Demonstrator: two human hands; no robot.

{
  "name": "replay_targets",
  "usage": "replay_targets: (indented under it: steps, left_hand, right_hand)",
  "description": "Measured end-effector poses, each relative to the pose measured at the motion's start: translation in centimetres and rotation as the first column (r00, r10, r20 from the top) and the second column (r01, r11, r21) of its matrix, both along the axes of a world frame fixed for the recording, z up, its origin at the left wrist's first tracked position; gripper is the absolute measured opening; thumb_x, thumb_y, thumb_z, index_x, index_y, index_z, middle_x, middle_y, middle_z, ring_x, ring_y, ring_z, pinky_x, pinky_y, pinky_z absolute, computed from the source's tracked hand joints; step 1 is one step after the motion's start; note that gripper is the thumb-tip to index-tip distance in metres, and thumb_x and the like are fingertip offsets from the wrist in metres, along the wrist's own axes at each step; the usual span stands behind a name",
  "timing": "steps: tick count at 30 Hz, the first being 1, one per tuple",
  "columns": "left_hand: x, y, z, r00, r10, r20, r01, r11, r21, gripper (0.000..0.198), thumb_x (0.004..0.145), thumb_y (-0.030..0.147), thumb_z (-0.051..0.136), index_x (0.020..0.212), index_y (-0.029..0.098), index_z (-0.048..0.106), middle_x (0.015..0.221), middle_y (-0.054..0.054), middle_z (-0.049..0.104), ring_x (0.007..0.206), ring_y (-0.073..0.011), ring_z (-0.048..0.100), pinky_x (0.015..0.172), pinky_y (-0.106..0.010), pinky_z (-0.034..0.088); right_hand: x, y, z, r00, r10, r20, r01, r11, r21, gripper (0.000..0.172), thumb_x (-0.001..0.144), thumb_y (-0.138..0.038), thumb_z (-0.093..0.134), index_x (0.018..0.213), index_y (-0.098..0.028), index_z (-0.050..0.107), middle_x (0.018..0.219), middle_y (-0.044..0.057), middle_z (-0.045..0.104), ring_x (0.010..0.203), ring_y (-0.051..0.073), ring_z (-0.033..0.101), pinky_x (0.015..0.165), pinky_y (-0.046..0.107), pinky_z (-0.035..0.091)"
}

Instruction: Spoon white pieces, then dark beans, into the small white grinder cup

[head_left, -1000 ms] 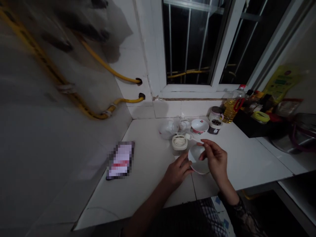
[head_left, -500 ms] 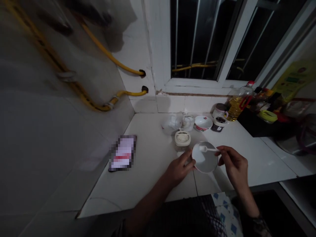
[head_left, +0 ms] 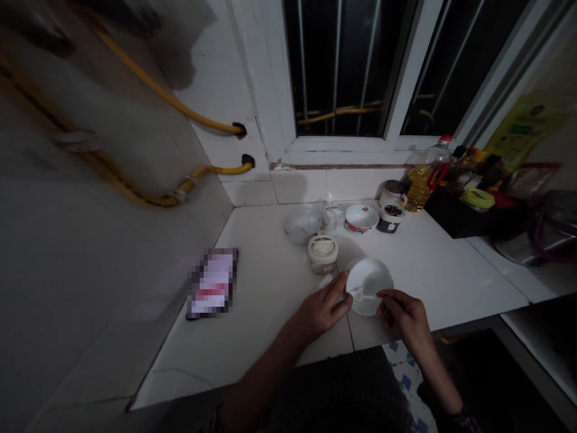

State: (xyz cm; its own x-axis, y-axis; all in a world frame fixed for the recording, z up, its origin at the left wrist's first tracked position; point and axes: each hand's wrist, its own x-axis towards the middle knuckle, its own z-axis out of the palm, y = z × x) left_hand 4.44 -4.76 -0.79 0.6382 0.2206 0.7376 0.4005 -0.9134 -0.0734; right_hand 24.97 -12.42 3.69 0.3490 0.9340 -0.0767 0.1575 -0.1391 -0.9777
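Observation:
My left hand (head_left: pixel 325 305) grips the left rim of a white bowl (head_left: pixel 375 275), thumb and fingers closed on its edge. Between the fingertips of my right hand (head_left: pixel 401 313) is the handle of a small white spoon (head_left: pixel 363 296). The spoon's head is down inside the bowl, near its left side. What the bowl contains is hard to make out in the dim light. Just behind my left hand stands a clear jar with a cream lid (head_left: pixel 323 254). A small white piece (head_left: pixel 326 281) shows partly beside my left fingers.
Behind are a flowered bowl (head_left: pixel 361 219), a glass cup (head_left: pixel 333 215), a clear bowl (head_left: pixel 301 225) and a jar of dark contents (head_left: pixel 390 219). An oil bottle (head_left: pixel 424 180) stands by a black box (head_left: pixel 453 211). A blurred phone-like object (head_left: pixel 213 282) lies left on the white counter (head_left: pixel 261 337).
The spoon has gone from level across the upper part of the bowl to lower inside it, with my right hand moving down and left. The view has shifted slightly. My left hand keeps its grip.

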Motion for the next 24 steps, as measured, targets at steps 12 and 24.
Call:
replay_targets:
  steps: [12, 24]
  left_hand:
    - [0.1, 0.1, -0.5, 0.998, -0.001, 0.061, 0.001, 1.000, -0.007, 0.028, 0.095, 0.014, 0.051, 0.123, 0.016, 0.054, 0.137, -0.014, 0.057, 0.130, -0.0263, 0.053, 0.098, -0.034, 0.057]
    - [-0.3, 0.9, -2.3, 0.996, 0.005, 0.094, 0.025, 0.948, -0.318, 0.024, 0.095, 0.028, 0.055, 0.118, 0.023, 0.059, 0.139, -0.009, 0.057, 0.131, -0.0244, 0.052, 0.099, -0.039, 0.056]
  right_hand:
    - [0.5, -1.8, 0.5, 0.981, 0.054, 0.188, -0.058, 0.998, 0.015, 0.032, 0.084, -0.044, 0.054, 0.087, -0.017, 0.069, 0.061, 0.002, 0.065, 0.045, 0.016, 0.058, 0.046, 0.027, 0.047]
    - [0.7, 0.5, 0.9, 0.600, 0.153, 0.785, -0.445, 0.880, 0.168, 0.033, 0.089, -0.014, 0.043, 0.106, -0.021, 0.071, 0.089, 0.007, 0.077, 0.078, 0.020, 0.073, 0.070, 0.030, 0.056]
